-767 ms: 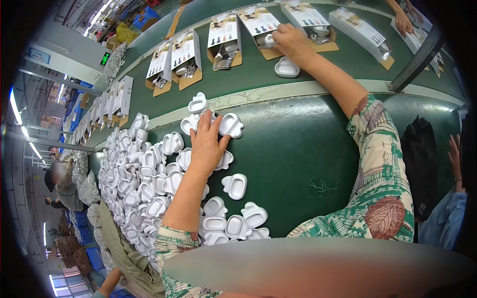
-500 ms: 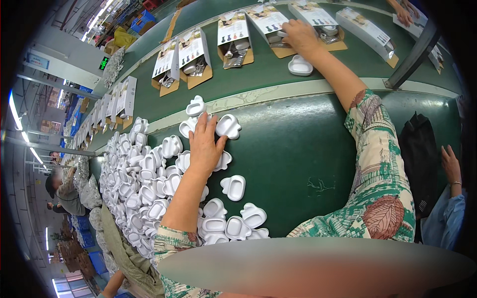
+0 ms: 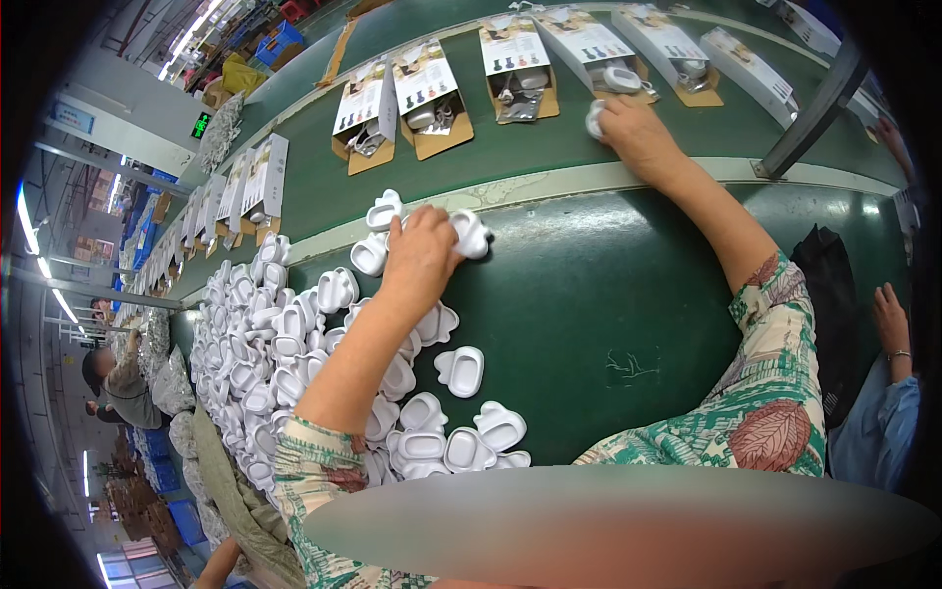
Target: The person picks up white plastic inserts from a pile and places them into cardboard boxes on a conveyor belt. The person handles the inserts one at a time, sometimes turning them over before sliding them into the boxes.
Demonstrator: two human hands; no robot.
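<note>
My left hand (image 3: 420, 257) grips a white cloud-shaped plastic piece (image 3: 471, 234) with an oval hollow, lifted slightly at the far edge of the green table. Two similar pieces lie beside its fingers, and a large heap of them (image 3: 265, 344) spreads to the left. Over the green conveyor belt, my right hand (image 3: 638, 139) has its fingers closed on another white cloud-shaped piece (image 3: 595, 119), partly hidden by the fingers. Just beyond it lies an open-ended carton (image 3: 587, 41) with a white part (image 3: 620, 79) in its mouth.
More open cartons (image 3: 424, 74) line the belt, with cables and silver pouches at their ends. A metal post (image 3: 814, 113) rises at the right, near a black bag (image 3: 822, 314). Another person's hand (image 3: 891, 319) shows at the right edge. Several white pieces (image 3: 461, 371) lie nearer me.
The cartons have shifted right along the belt. My right hand left a carton's mouth and took hold of the loose piece on the belt. My left hand shifted its piece slightly right and away from me.
</note>
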